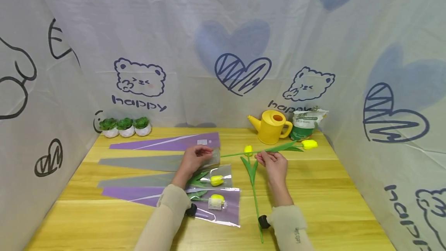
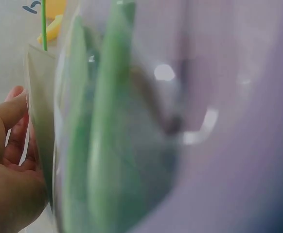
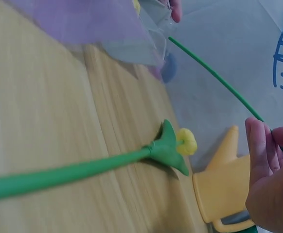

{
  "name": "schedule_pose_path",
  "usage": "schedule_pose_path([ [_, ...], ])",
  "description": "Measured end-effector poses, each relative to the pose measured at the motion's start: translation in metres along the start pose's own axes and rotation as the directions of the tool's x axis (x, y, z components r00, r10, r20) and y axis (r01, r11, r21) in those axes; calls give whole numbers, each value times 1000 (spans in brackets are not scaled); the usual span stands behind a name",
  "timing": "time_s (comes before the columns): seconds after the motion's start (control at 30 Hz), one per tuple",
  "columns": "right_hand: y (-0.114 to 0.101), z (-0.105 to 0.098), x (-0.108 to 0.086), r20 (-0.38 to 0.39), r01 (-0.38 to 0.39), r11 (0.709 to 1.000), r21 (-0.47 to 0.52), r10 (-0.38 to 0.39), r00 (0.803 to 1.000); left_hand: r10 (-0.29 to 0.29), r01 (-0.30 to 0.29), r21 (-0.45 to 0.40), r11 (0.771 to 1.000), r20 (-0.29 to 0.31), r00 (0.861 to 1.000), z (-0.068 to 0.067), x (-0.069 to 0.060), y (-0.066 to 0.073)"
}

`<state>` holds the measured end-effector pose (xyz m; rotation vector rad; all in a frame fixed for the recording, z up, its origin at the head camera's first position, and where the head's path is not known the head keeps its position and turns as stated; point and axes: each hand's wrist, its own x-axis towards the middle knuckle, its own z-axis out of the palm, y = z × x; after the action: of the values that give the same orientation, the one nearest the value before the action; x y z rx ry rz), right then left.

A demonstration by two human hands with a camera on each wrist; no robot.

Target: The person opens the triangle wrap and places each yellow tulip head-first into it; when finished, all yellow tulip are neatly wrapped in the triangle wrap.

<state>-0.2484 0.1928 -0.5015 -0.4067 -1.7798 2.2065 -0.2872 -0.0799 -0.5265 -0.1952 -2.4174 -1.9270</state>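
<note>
My right hand (image 1: 274, 165) pinches the green stem of an artificial yellow tulip (image 1: 309, 144), held nearly level with its bloom to the right. The stem's bare end points at the mouth of a grey flower sleeve (image 1: 139, 162). My left hand (image 1: 195, 160) grips that sleeve near its mouth; the left wrist view shows the sleeve's edge (image 2: 40, 97) against the fingers, partly hidden. Another yellow tulip (image 1: 253, 181) lies lengthwise on the table between my arms. Below my left hand, a grey sleeve and a purple sleeve (image 1: 230, 212) each contain a yellow tulip.
A flat purple sleeve (image 1: 167, 141) lies behind the grey one. Three potted succulents (image 1: 125, 127) stand at the back left. A yellow watering can (image 1: 270, 127) and a green-and-white bag (image 1: 306, 124) stand at the back right, before a printed curtain (image 1: 195, 100).
</note>
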Motion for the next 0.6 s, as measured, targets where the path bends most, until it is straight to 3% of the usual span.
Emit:
schedule_pose_path([
  [0.13,4,10,0,19,-19,1000,-7,19,1000,11,-11,-10,1000,27,1000,0,-2,5],
  [0.37,12,23,-3,37,-47,999,10,47,998,23,-23,-22,1000,13,1000,4,3,-6],
  [0.6,21,35,-6,78,-56,998,8,55,995,17,-17,-16,1000,23,1000,5,4,-8],
])
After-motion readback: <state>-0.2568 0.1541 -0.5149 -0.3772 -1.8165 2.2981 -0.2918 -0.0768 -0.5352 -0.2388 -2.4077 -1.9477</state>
